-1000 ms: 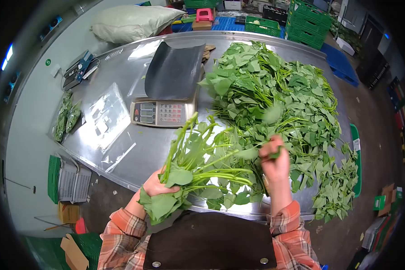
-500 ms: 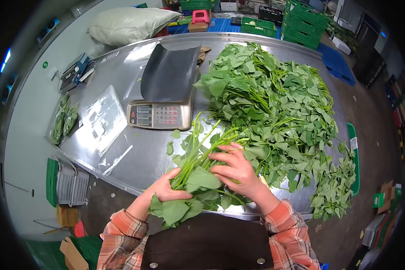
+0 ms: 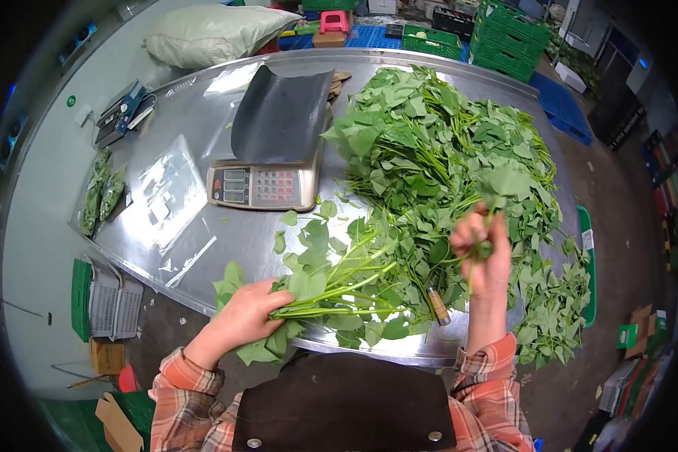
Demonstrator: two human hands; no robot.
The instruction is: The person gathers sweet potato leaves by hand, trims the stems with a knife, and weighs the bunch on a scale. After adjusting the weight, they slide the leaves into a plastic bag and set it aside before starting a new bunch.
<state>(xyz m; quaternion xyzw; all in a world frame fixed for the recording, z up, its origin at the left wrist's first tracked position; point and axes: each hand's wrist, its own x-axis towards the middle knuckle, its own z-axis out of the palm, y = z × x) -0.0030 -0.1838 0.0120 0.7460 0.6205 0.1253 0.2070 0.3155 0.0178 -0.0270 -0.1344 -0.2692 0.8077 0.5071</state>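
Observation:
My left hand is wrapped round a bunch of leafy green stems, whose cut ends point right over the table's near edge. My right hand is raised at the near side of a big heap of leafy greens, fingers closed on a single leafy stem that is a little blurred. Below that hand a small cylinder with a tan label lies among the leaves. Loose leaves are scattered between the bunch and the scale.
The metal table carries clear plastic bags, bagged greens and a blue device at the left. A white sack lies behind it. Green crates are stacked at the back right; a grey basket stands lower left.
My right hand has left the bunch and moved right and up, now with one stem in it. The bunch has swung flatter, its stem ends now pointing right. My left hand has shifted left.

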